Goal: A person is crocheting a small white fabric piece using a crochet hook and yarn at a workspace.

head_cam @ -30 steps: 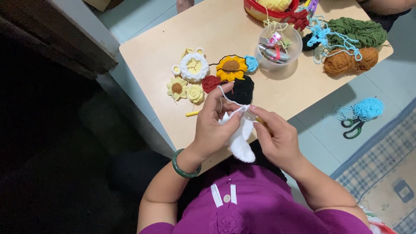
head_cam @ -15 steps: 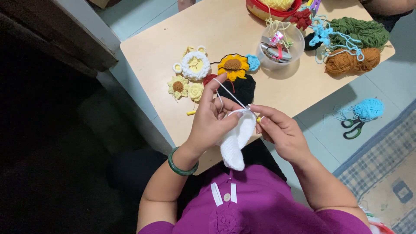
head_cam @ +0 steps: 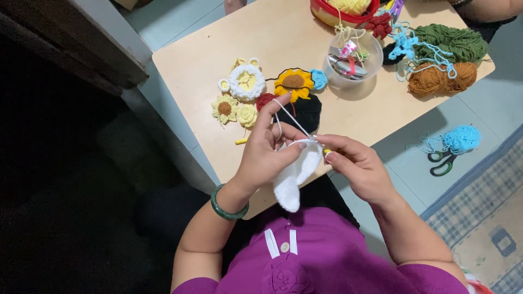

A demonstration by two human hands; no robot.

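A white crocheted piece point(head_cam: 294, 177) is held above the near edge of the desk point(head_cam: 218, 60), hanging down toward the purple garment point(head_cam: 332, 261) of the person. The piece is pinched at its upper edge by the left hand point(head_cam: 267, 155), whose thumb and fingers point(head_cam: 291, 147) are closed on it, while the index finger is raised with a strand of white yarn point(head_cam: 291, 117) carried over it. The right hand point(head_cam: 359, 166) is set just beside the piece, its fingers closed on a crochet hook point(head_cam: 326, 152), of which only a yellow handle tip shows; the hook's working end is seen at the piece's top edge. A green bangle point(head_cam: 229, 204) is worn on the left wrist. Just beyond the piece on the desk, a black crocheted piece point(head_cam: 308, 109) is seen, with a sunflower motif point(head_cam: 293, 83), a small blue round point(head_cam: 318, 79) and a red flower point(head_cam: 265, 99) touching or close about it. Further left of these, a white ring motif point(head_cam: 246, 81) and two pale yellow flowers point(head_cam: 234, 111) are grouped. Well beyond the piece, a clear bowl point(head_cam: 351, 65) with small items is noted, then brown yarn point(head_cam: 441, 77), green yarn point(head_cam: 452, 42) and a red basket point(head_cam: 343, 11). On the floor, right of the desk, scissors point(head_cam: 442, 162) lie beside a ball of light blue yarn point(head_cam: 462, 139).
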